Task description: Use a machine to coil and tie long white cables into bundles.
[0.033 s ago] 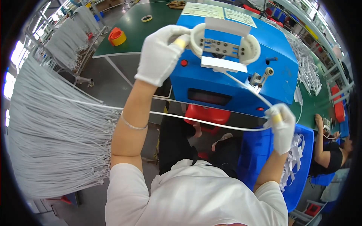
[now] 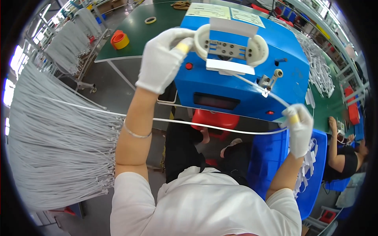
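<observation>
My left hand [image 2: 161, 61], in a white glove with a yellow thumb band, closes its fingertips at the left white curved cheek [image 2: 202, 41] of a winding head. Whether it grips the cheek or something small there is hidden. White cable [image 2: 252, 83] slants from under the head to my right hand [image 2: 300, 131], gloved alike and closed on it. From that hand the cable sags back leftward, past my left forearm, toward a big cable bundle [image 2: 67, 145]. The head sits on a blue machine [image 2: 232, 84] with a metal arm [image 2: 271, 78] at its right.
A blue bin [image 2: 271, 165] with white strips stands below my right hand. On the green table [image 2: 165, 15] are an orange-yellow tape roll [image 2: 119, 40], a tape ring [image 2: 150, 20] and coiled white cables [image 2: 317, 70]. A red stool [image 2: 214, 120] is underneath. Another person [image 2: 342, 161] works at far right.
My right hand has shifted slightly right and up with the cable. The left hand stays by the winding head; the whole view has slid a little.
</observation>
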`<state>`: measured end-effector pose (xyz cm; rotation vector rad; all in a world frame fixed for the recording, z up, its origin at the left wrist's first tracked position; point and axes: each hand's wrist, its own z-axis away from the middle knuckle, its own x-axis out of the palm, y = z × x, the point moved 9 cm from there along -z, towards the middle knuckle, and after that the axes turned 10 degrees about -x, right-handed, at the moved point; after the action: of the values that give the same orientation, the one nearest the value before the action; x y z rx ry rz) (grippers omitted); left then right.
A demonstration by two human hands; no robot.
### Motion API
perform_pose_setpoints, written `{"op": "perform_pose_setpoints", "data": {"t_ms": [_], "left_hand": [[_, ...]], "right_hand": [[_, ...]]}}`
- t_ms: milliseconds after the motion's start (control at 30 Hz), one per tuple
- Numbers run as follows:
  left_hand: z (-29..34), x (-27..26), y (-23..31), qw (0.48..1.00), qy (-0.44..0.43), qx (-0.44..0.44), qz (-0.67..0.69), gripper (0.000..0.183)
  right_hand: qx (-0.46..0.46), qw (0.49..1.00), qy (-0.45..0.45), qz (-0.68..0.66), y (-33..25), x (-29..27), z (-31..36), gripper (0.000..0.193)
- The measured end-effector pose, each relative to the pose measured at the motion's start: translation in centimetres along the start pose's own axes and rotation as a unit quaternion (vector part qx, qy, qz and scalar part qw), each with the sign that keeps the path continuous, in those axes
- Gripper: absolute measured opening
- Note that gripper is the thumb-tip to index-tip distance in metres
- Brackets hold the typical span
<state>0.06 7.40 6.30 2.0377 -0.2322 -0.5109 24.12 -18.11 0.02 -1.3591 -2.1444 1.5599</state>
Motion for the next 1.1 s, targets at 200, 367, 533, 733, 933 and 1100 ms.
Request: {"op": "perform_pose_setpoints", "data": {"t_ms": [200,367,533,733,933,1100], "left_hand": [[3.4,-0.5,-2.8,0.988,-0.100,-0.089,-0.077,0.020],[10.9,1.3,-16.0,0.901,-0.263,-0.291,-0.185,0.031],[20.8,5.1,-27.7,0.824,-0.372,-0.313,-0.291,0.038],[22.3,10.6,-25.5,0.823,-0.423,-0.316,-0.208,0.036],[21.2,8.9,-24.7,0.844,-0.383,-0.319,-0.196,0.033],[21.5,8.3,-24.9,0.829,-0.392,-0.334,-0.219,0.033]], "right_hand": [[-0.062,0.991,0.073,0.095,0.0,-6.2,-7.3,0.022],[-0.043,0.998,0.046,0.016,1.4,-5.6,-9.1,0.023],[-0.034,0.998,0.045,0.006,1.1,-6.8,-9.0,0.022],[0.027,0.998,-0.004,0.058,4.8,-4.7,-10.9,0.019],[-0.042,0.998,0.052,-0.014,1.7,-6.8,-9.0,0.021],[-0.024,0.997,0.035,-0.065,2.5,-7.7,-7.0,0.023]]}}
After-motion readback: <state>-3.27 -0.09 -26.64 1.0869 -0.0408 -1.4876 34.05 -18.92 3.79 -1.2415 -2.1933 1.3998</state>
